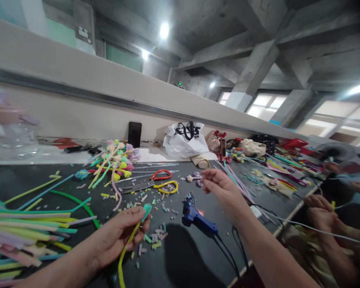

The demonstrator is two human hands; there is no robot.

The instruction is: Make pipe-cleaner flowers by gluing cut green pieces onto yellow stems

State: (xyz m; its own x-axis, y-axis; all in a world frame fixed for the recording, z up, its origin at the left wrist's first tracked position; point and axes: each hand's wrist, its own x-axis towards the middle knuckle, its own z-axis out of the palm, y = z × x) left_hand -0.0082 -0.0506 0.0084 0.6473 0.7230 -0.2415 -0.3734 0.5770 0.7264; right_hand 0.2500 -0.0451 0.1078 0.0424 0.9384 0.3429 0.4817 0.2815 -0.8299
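My left hand [124, 228] is closed in a pinch on a yellow fuzzy craft stem [126, 249] with a teal fuzzy piece [147, 211] at its upper end. The stem's lower part hangs down past my palm. On the right, my right hand [219, 186] reaches over the table with bent fingers, thumb and forefinger slightly apart. Its fingertips are right beside small purple and cream fuzzy pieces [195, 177]; whether they touch is hard to see. Below it lies a blue glue gun [199, 218]. Scissors with a red handle [161, 175] and a yellow handle [167, 187] lie between my hands.
Cut bits [159, 236] scatter the dark table. Fuzzy stems [27, 236] pile at left; a fuzzy flower bunch [117, 158] lies behind. A phone [135, 134] and white bag [186, 140] stand by the wall. Cables run at right, near another person's hands [322, 214].
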